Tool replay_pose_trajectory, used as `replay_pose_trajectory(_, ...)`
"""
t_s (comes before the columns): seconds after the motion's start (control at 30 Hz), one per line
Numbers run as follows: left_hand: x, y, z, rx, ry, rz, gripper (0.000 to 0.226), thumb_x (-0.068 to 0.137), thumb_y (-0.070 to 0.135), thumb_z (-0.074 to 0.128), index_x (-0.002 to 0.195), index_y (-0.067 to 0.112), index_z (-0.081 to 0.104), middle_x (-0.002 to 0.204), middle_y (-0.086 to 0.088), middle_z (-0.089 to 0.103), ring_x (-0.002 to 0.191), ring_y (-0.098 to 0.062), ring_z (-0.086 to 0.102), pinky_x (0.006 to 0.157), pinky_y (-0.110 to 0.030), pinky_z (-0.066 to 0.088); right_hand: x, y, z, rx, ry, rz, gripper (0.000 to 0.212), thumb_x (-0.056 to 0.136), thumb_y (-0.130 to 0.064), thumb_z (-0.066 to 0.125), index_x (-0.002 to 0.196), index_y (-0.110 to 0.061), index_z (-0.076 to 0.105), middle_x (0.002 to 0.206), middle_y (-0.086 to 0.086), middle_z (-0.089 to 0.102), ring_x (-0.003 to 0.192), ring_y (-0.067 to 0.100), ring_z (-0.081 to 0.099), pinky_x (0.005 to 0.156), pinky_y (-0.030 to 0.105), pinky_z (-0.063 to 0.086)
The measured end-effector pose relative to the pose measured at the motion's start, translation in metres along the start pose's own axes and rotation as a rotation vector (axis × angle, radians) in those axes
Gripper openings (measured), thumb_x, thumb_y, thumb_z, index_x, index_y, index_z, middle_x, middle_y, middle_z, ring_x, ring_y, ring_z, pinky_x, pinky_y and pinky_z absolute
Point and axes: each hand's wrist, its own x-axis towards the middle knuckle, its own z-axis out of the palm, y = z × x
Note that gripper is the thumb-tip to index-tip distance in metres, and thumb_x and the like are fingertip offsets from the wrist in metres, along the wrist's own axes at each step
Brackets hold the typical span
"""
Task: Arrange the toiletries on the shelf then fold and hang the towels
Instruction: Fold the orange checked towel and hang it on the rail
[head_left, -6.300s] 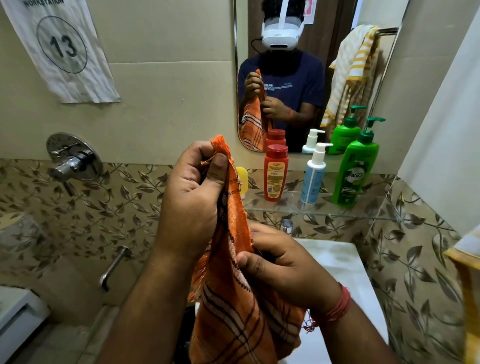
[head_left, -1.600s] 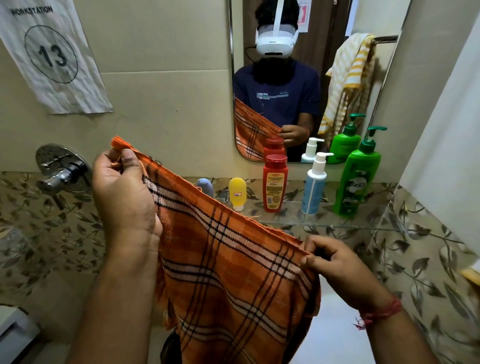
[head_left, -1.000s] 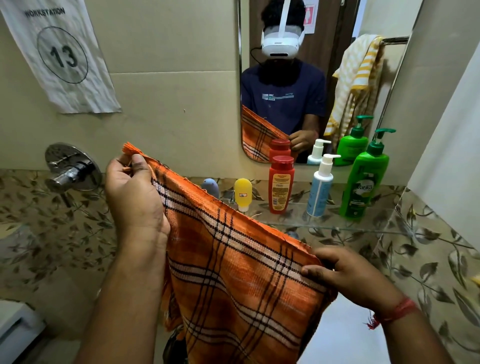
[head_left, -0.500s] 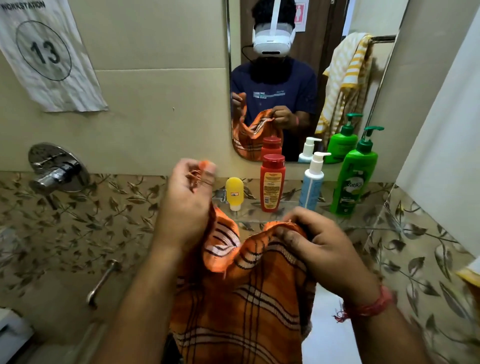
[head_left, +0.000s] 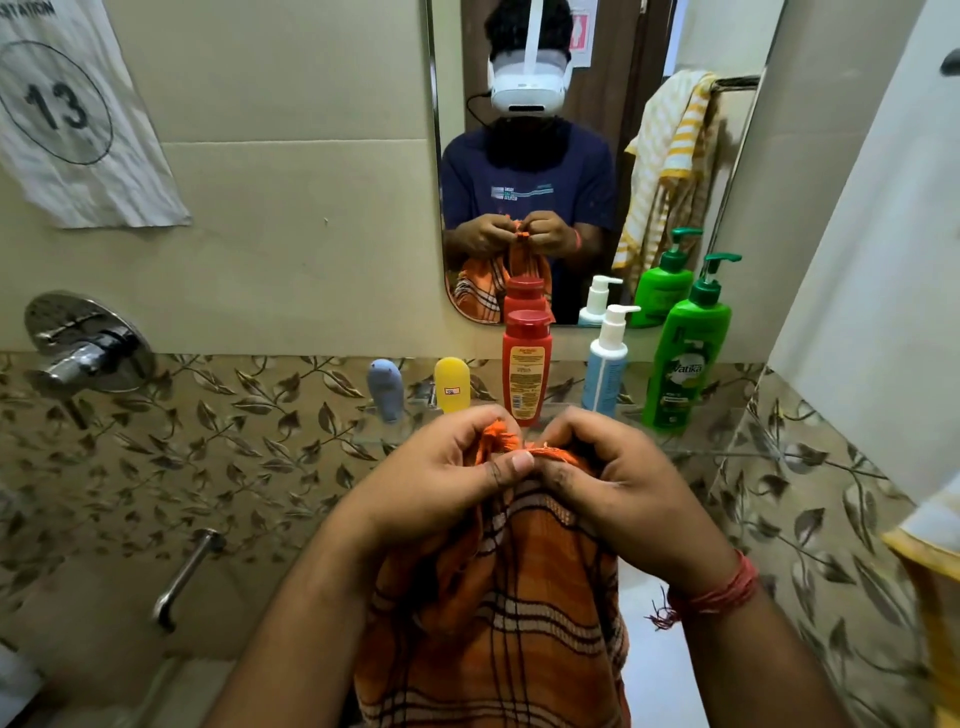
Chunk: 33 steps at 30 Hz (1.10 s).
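Note:
An orange plaid towel (head_left: 498, 613) hangs doubled over in front of me. My left hand (head_left: 441, 478) and my right hand (head_left: 618, 483) pinch its two top corners side by side, thumbs touching. Behind them a glass shelf (head_left: 722, 447) carries a row of toiletries: a small blue-grey tube (head_left: 385, 387), a yellow tube (head_left: 452, 384), a red bottle (head_left: 525, 366), a white-and-blue pump bottle (head_left: 605, 366) and a green pump bottle (head_left: 685, 353). A yellow-striped towel (head_left: 670, 156) shows in the mirror, draped on a rail.
A mirror (head_left: 587, 130) hangs above the shelf. A chrome shower valve (head_left: 83, 343) and a spout (head_left: 184, 577) sit on the left wall, under a paper sign numbered 13 (head_left: 67, 109). A yellow-edged cloth (head_left: 930, 551) hangs at the right edge.
One second ago the towel was stretched wide between my hands. Both hands have come together at the centre, bringing the two corners to meet and folding the towel in half.

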Motion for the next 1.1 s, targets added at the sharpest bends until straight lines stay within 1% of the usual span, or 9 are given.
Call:
replay_pose_trajectory(0.13,0.003,-0.001,0.003,0.01,0.055,-0.001,0.022,0.091,0.037,0.061,0.093,0.016,0.064,0.092,-0.011,0.063,0.091,-0.026,0.064,0.084,-0.045,0.055,-0.004,0.001,-0.004,0.037,-0.049,0.05,0.024,0.086,-0.047,0.066,0.084,-0.023,0.062,0.076,0.001,0.061,0.07,0.021,0.061,0.057,0.039,0.053)
replay_pose_trajectory(0.27,0.003,-0.002,0.006,0.04,0.1,0.018,0.012,0.093,0.035,0.061,0.087,0.024,0.063,0.084,0.0,0.064,0.085,-0.019,0.065,0.08,-0.041,0.056,-0.009,0.005,-0.011,0.087,-0.179,0.131,0.023,0.09,-0.042,0.067,0.075,-0.026,0.06,0.069,-0.008,0.057,0.063,0.008,0.058,0.055,0.021,0.046)
replay_pose_trajectory(0.4,0.002,-0.001,0.001,0.086,0.163,0.033,0.01,0.098,0.021,0.061,0.088,0.02,0.062,0.081,0.003,0.063,0.08,-0.011,0.064,0.073,-0.028,0.052,-0.014,0.012,-0.023,-0.002,-0.282,0.156,0.032,0.087,-0.051,0.066,0.077,-0.021,0.062,0.074,0.001,0.059,0.072,0.018,0.059,0.062,0.028,0.047)
replay_pose_trajectory(0.53,0.0,0.002,-0.008,0.084,0.276,0.025,0.007,0.097,0.022,0.061,0.091,0.018,0.063,0.083,-0.001,0.065,0.082,-0.017,0.066,0.077,-0.042,0.058,-0.018,0.02,-0.028,-0.166,-0.397,0.182,0.051,0.085,-0.064,0.057,0.088,-0.015,0.066,0.087,0.008,0.058,0.084,0.021,0.058,0.076,0.046,0.049)
replay_pose_trajectory(0.63,-0.001,0.0,-0.014,0.099,0.372,0.054,0.009,0.096,0.027,0.061,0.09,0.021,0.063,0.082,-0.003,0.065,0.081,-0.025,0.066,0.077,-0.052,0.056,-0.02,0.024,-0.031,-0.262,-0.446,0.266,0.045,0.086,-0.066,0.054,0.1,-0.028,0.071,0.098,-0.004,0.063,0.096,0.007,0.058,0.089,0.042,0.051)
replay_pose_trajectory(0.7,-0.001,-0.002,-0.016,0.077,0.457,0.063,0.01,0.097,0.024,0.061,0.088,0.02,0.063,0.082,-0.005,0.065,0.08,-0.025,0.066,0.075,-0.05,0.056,-0.02,0.024,-0.033,-0.328,-0.445,0.307,0.043,0.084,-0.066,0.054,0.103,-0.032,0.073,0.1,-0.008,0.063,0.097,0.0,0.055,0.092,0.035,0.049)
replay_pose_trajectory(0.87,0.001,-0.011,-0.033,-0.02,0.739,0.087,0.014,0.097,0.018,0.06,0.085,0.012,0.06,0.081,-0.017,0.065,0.074,-0.022,0.061,0.071,-0.039,0.051,-0.026,0.027,-0.044,-0.414,-0.455,0.321,0.046,0.082,-0.068,0.054,0.094,-0.027,0.073,0.094,-0.004,0.066,0.095,0.003,0.055,0.086,0.029,0.049)
replay_pose_trajectory(0.97,0.0,-0.018,-0.044,-0.048,0.901,0.078,0.02,0.099,0.018,0.06,0.079,0.021,0.058,0.072,0.002,0.059,0.067,-0.015,0.055,0.066,-0.034,0.047,-0.031,0.026,-0.052,-0.363,-0.463,0.336,0.041,0.084,-0.062,0.058,0.089,-0.024,0.073,0.09,-0.001,0.068,0.084,0.009,0.06,0.074,0.029,0.049)
replay_pose_trajectory(1.1,-0.001,-0.024,-0.053,-0.066,1.001,0.081,0.023,0.099,0.02,0.06,0.076,0.023,0.056,0.072,0.002,0.055,0.067,-0.016,0.053,0.066,-0.035,0.046,-0.035,0.025,-0.059,-0.344,-0.511,0.374,0.049,0.083,-0.069,0.057,0.081,-0.022,0.07,0.084,0.002,0.068,0.077,0.016,0.063,0.066,0.029,0.048)
